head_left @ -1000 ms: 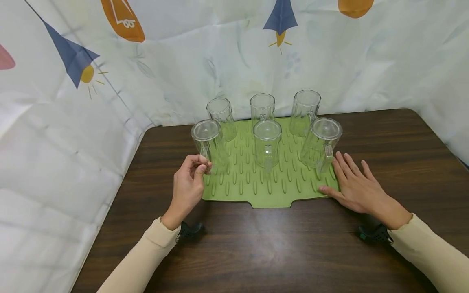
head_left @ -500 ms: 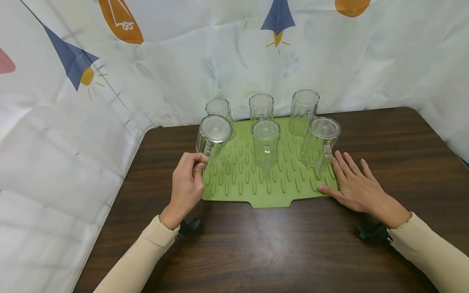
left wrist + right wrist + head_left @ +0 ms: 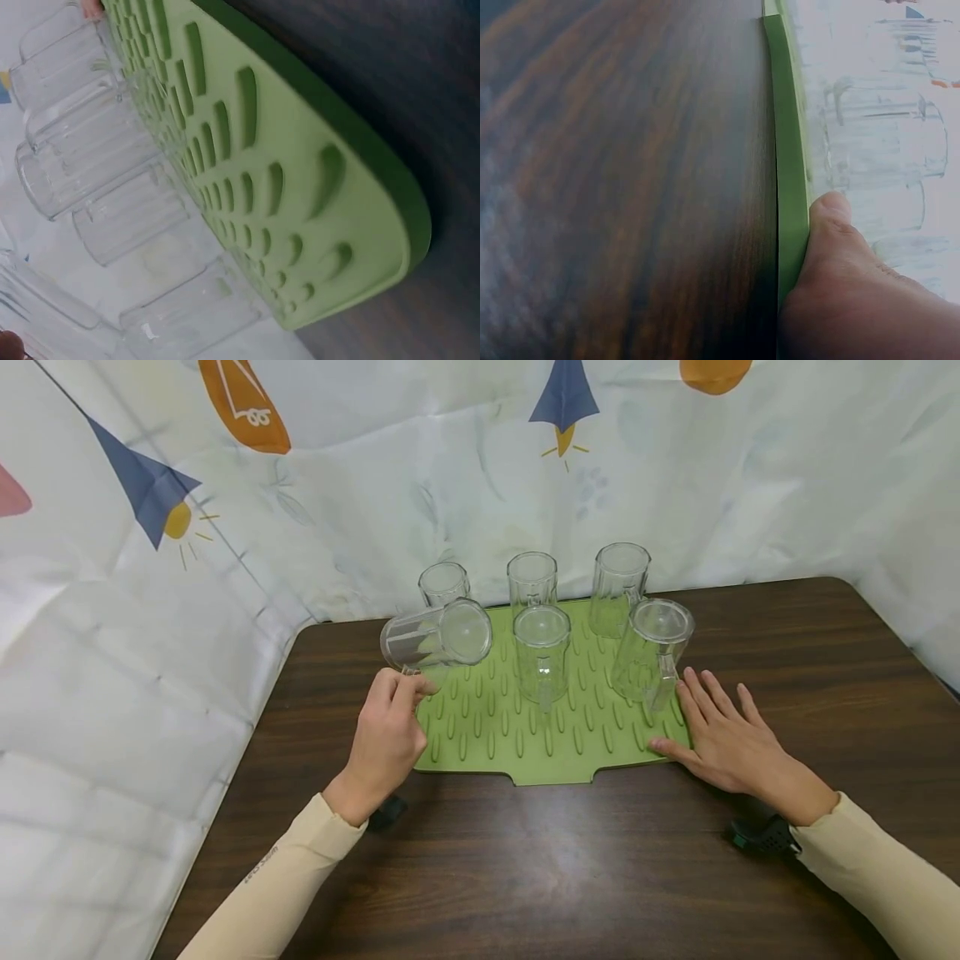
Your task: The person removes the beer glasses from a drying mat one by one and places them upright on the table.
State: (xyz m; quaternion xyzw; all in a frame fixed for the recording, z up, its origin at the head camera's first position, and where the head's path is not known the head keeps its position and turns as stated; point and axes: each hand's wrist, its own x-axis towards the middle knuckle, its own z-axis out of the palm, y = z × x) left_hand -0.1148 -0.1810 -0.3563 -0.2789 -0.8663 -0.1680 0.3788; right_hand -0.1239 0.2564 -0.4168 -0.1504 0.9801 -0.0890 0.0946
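Over the brown table (image 3: 525,885), the left hand (image 3: 384,731) is gripping a sideways mug (image 3: 438,635) off the green mat (image 3: 553,772); the flip seems half done, needing wrist roll next. The right hand (image 3: 731,745) is lying spread.

We see colourless mugs (image 3: 542,656) on a green mat (image 3: 555,773) patterned all over with oval ridges (image 3: 491,745). Our table (image 3: 525,877) is dark brown with wood grain, our sleeves (image 3: 318,837) cream (the left bears dark marks (image 3: 260,865)), the white cloth (image 3: 360,502) printed with blue rockets (image 3: 564,397).
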